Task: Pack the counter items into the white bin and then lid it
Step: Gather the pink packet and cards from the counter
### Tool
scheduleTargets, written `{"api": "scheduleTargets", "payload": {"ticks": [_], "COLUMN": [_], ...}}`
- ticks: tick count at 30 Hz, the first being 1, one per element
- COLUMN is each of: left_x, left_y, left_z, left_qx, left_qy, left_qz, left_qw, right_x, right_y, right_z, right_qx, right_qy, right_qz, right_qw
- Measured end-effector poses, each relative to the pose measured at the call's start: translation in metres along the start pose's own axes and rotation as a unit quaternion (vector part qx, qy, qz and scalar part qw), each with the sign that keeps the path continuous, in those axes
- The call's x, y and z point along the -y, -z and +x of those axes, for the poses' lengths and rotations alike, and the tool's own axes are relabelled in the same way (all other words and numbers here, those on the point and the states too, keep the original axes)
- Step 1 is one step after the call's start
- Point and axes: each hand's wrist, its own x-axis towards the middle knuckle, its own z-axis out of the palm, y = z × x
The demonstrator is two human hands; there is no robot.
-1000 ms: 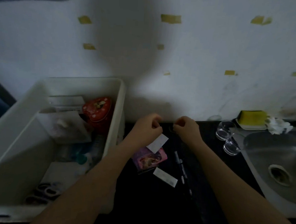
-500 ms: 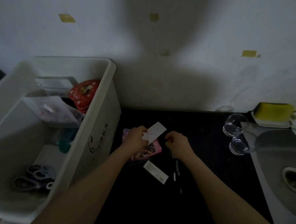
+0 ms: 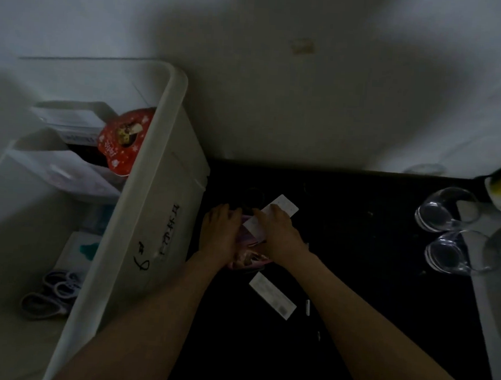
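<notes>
Dim room, pale wall, black counter (image 3: 340,285). White bin (image 3: 141,212) sits at counter's left edge, open, no lid in view; red tin (image 3: 122,142) and scissors (image 3: 49,291) already inside. Your left hand (image 3: 219,232) lies over pink packet (image 3: 248,249), fingers bent on its left side, likely gathering it. Your right hand (image 3: 279,233) pins white strip (image 3: 271,215) onto same packet, probably stacking both for one lift. Second strip (image 3: 273,295) lies loose just beside your right forearm. Two glasses (image 3: 445,233) far right, near sink.
</notes>
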Motion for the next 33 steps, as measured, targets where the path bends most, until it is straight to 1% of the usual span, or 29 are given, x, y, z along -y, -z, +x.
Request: {"api": "scheduleTargets", "payload": {"ticks": [3, 6, 8, 11, 12, 14, 16, 19, 22, 24, 25, 27, 30, 31, 33], "left_x": [0.000, -0.002, -0.006, -0.015, -0.019, -0.025, -0.029, -0.035, -0.037, -0.037, -0.038, -0.039, -0.044, -0.046, -0.048], "left_y": [-0.008, -0.014, -0.015, -0.011, -0.008, -0.004, -0.001, 0.005, 0.013, 0.017, 0.019, 0.023, 0.029, 0.031, 0.034], "left_z": [-0.006, -0.014, -0.019, -0.028, -0.030, -0.034, -0.036, -0.039, -0.041, -0.040, -0.040, -0.039, -0.039, -0.040, -0.040], "left_qx": [-0.045, -0.089, -0.110, -0.122, -0.110, -0.102, -0.105, -0.100, -0.075, -0.078, -0.083, -0.080, -0.039, -0.025, -0.014], "left_qy": [-0.011, 0.004, 0.020, 0.039, 0.042, 0.037, 0.039, 0.051, 0.097, 0.131, 0.146, 0.179, 0.205, 0.206, 0.198], "left_qz": [-0.034, -0.028, -0.032, -0.059, -0.066, -0.091, -0.139, -0.237, -0.330, -0.383, -0.407, -0.467, -0.588, -0.612, -0.630], "left_qw": [0.998, 0.996, 0.993, 0.990, 0.991, 0.990, 0.984, 0.965, 0.936, 0.911, 0.898, 0.862, 0.782, 0.763, 0.751], "right_x": [-0.002, -0.004, -0.006, -0.013, -0.015, -0.018, -0.017, -0.017, -0.019, -0.020, -0.021, -0.021, -0.018, -0.017, -0.015], "right_y": [-0.011, -0.011, -0.010, -0.010, -0.010, -0.008, -0.003, 0.006, 0.013, 0.014, 0.014, 0.014, 0.013, 0.013, 0.013], "right_z": [0.003, -0.003, -0.011, -0.022, -0.026, -0.033, -0.041, -0.052, -0.061, -0.066, -0.068, -0.070, -0.073, -0.074, -0.075], "right_qx": [-0.041, -0.074, -0.094, -0.130, -0.152, -0.213, -0.280, -0.345, -0.371, -0.384, -0.388, -0.393, -0.378, -0.367, -0.340], "right_qy": [-0.009, -0.007, 0.006, 0.000, -0.002, 0.000, -0.016, -0.065, -0.092, -0.100, -0.102, -0.102, -0.093, -0.088, -0.083], "right_qz": [0.003, 0.053, 0.062, 0.095, 0.112, 0.171, 0.243, 0.378, 0.507, 0.555, 0.570, 0.581, 0.604, 0.613, 0.612], "right_qw": [0.999, 0.996, 0.994, 0.987, 0.982, 0.962, 0.929, 0.856, 0.772, 0.731, 0.717, 0.706, 0.695, 0.694, 0.709]}}
